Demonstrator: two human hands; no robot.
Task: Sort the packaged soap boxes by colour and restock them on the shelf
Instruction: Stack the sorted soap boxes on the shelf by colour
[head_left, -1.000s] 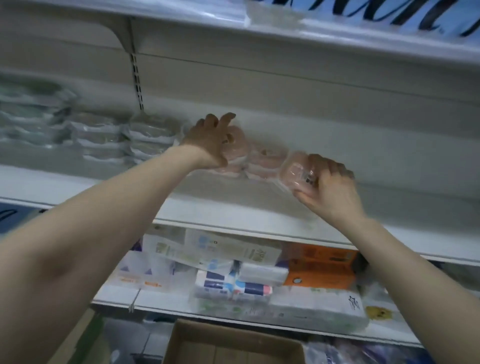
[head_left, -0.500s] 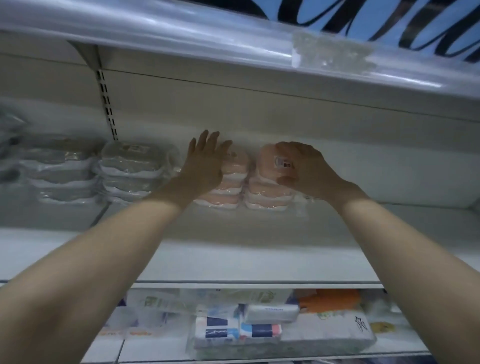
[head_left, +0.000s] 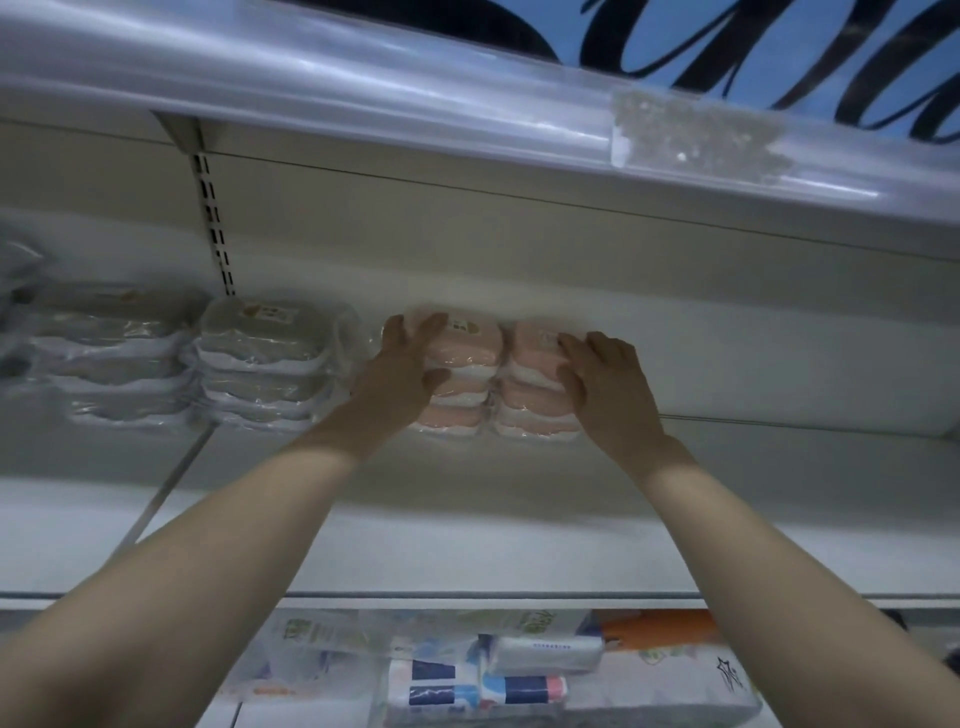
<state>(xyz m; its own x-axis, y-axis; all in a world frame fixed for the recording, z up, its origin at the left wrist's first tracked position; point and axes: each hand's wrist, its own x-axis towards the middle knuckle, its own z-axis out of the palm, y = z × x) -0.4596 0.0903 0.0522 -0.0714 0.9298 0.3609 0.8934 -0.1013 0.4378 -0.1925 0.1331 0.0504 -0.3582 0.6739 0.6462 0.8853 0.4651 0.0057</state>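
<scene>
Overhead, taking the pink soap boxes as reference: an upper shelf edge with a clear price strip runs above them. The white shelf carries them, and they sit at its back against the rear panel. Below them, a lower tier holds mixed wrapped packs. Just left of them stand grey-white soap boxes in wrapped stacks; those further left are blurred.

Pink boxes: two stacks side by side, touching, three high each, film-wrapped.

Left hand lies on the left stack's left side, fingers straight and spread, thumb across the front, nothing gripped. Right hand rests on the right stack's top box, fingers nearly straight, thumb at its front edge; flat contact, no closed grasp.

Small label on the left stack's top box.
</scene>
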